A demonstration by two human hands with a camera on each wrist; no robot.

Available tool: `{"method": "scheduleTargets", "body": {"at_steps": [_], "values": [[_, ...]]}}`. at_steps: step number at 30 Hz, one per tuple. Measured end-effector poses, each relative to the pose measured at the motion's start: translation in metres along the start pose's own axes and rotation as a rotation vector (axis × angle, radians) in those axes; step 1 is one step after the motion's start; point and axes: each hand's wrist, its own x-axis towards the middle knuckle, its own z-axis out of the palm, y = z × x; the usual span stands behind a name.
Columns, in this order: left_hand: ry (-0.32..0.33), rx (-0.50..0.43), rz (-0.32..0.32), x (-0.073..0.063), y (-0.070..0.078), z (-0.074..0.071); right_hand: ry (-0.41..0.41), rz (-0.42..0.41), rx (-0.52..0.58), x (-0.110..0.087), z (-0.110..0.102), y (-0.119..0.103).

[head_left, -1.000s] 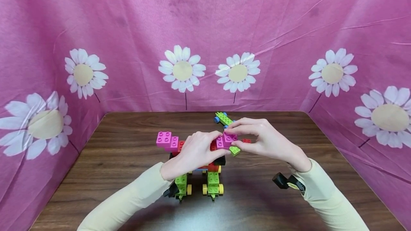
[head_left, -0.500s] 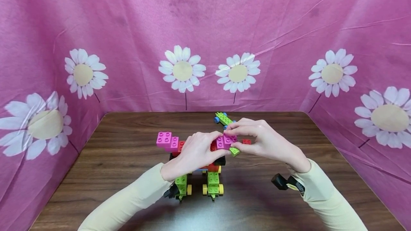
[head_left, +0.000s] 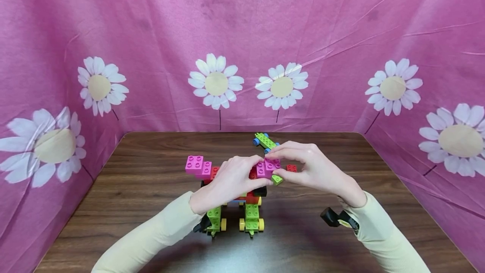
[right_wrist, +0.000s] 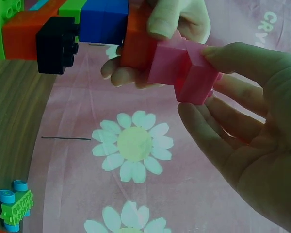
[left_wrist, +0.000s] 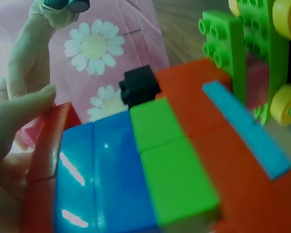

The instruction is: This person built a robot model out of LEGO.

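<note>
A tall figure of toy building bricks stands on the table, with lime-green legs (head_left: 251, 216) on yellow wheels and an orange-red body (left_wrist: 189, 107). Higher up come lime and blue bricks (left_wrist: 111, 170) under a red top row (right_wrist: 138, 43). My left hand (head_left: 229, 180) reaches across the figure and grips that red row near its right end. Between thumb and fingers my right hand (head_left: 314, 169) pinches a pink brick (right_wrist: 199, 73), set on another pink brick (head_left: 260, 169) at the row's right side. A stepped pair of pink bricks (head_left: 195, 164) sticks out at the left end.
Behind the right hand lies a lime-green wheeled base (head_left: 265, 141) with blue wheels. A small red brick (head_left: 291, 168) and a lime-green brick (head_left: 277, 179) are close by on the table (head_left: 151, 151). Black bricks (right_wrist: 57, 46) jut from the figure's sides. A pink flowered cloth (head_left: 242, 20) surrounds the table.
My right hand and the pink brick it pinches have dipped very slightly, and more of the small red brick behind shows. The left hand keeps its grip in place.
</note>
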Motion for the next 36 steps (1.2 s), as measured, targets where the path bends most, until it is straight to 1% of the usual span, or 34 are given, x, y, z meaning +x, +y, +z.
{"method": "scheduleTargets", "body": {"at_steps": [3, 6, 9, 12, 14, 20, 23, 25, 30, 36], "values": [[-0.005, 0.126, 0.029, -0.004, 0.004, -0.006, -0.003, -0.005, -0.002, 0.000, -0.001, 0.000], [0.027, 0.275, 0.073, -0.012, 0.006, -0.014, -0.008, -0.002, -0.004, -0.001, -0.002, -0.001], [0.062, 0.402, 0.092, -0.021, 0.006, -0.023, -0.016, 0.013, -0.007, -0.001, -0.003, -0.001], [0.070, 0.471, 0.091, -0.027, 0.007, -0.029, -0.030, 0.044, -0.005, -0.001, -0.004, -0.002], [0.064, 0.485, 0.092, -0.029, 0.006, -0.031, -0.035, 0.057, 0.001, -0.002, -0.004, -0.002], [0.068, 0.414, 0.108, -0.030, 0.003, -0.032, -0.042, 0.065, 0.012, -0.001, -0.003, -0.003], [0.074, 0.394, 0.111, -0.031, 0.002, -0.032, -0.042, 0.063, 0.012, -0.001, -0.002, -0.002], [0.077, 0.410, 0.108, -0.031, 0.002, -0.031, -0.041, 0.062, 0.015, -0.001, -0.002, -0.002], [0.089, 0.490, 0.105, -0.031, 0.003, -0.028, -0.027, 0.058, 0.024, -0.001, -0.002, -0.002], [0.092, 0.526, 0.099, -0.032, 0.005, -0.027, -0.025, 0.056, 0.028, -0.001, -0.001, -0.001]]}}
